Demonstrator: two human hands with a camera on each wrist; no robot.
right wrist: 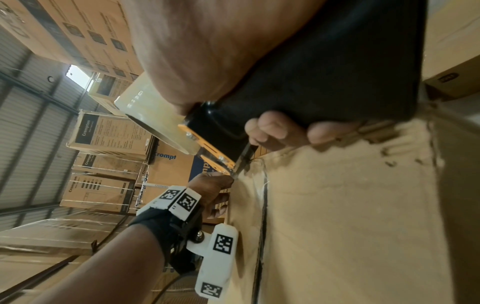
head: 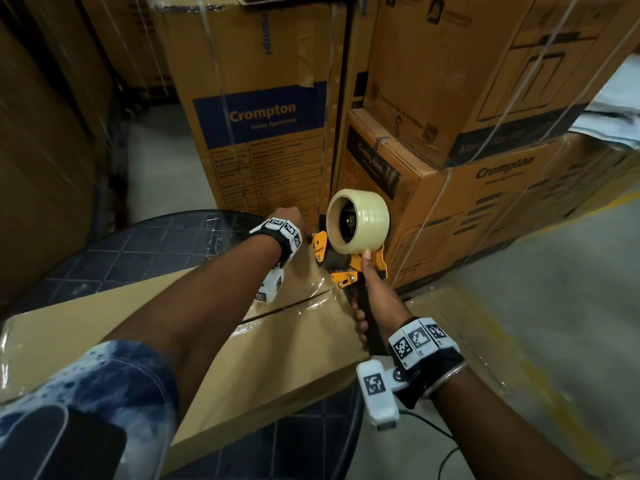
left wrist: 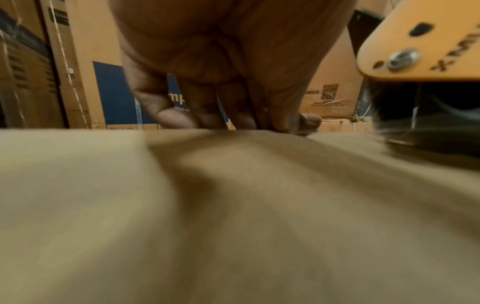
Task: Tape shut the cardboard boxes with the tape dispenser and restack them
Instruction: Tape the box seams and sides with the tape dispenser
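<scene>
A flat cardboard box (head: 104, 323) lies on a round dark table (head: 138, 244), with clear tape over its centre seam. My left hand (head: 287, 218) sits at the box's far edge beside the seam, fingers bent down over that edge (left wrist: 221, 61). My right hand (head: 375, 299) grips the black handle of the orange tape dispenser (head: 343, 275), thumb up against the frame under the clear tape roll (head: 367, 220). The dispenser's head rests on the box (right wrist: 350, 205) at the far end of the seam, right next to my left hand (right wrist: 210, 183). Its blade is hidden.
Tall strapped Crompton boxes (head: 263, 116) stand just behind the table. More stacked boxes (head: 485, 202) crowd the right, close to the dispenser. Brown boxes line the left. Grey floor (head: 554, 306) with a yellow line lies to the right, and a black cable (head: 443, 441) trails below my right wrist.
</scene>
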